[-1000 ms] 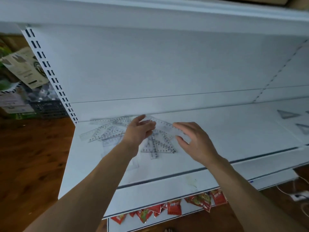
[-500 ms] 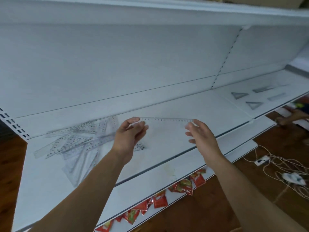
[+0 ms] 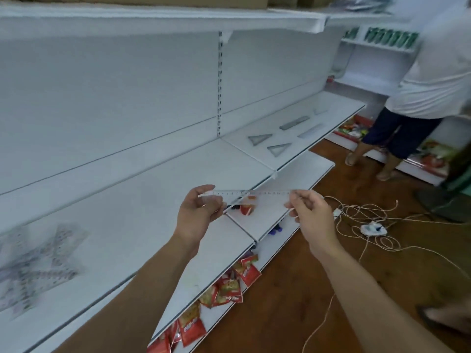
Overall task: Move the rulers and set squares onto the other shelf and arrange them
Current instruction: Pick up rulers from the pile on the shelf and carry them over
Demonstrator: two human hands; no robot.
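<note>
Two shelf bays meet at a seam. On the near shelf (image 3: 127,212), a wide white stretch separates the seam from a blurred ruler pile (image 3: 38,263), cut off at left. The other shelf (image 3: 331,108) carries spaced set squares (image 3: 260,139). Over the near front edge, left hand (image 3: 196,215) and right hand (image 3: 311,215) each keep a pinch grip on one end of a clear ruler (image 3: 254,197), its markings faint.
</note>
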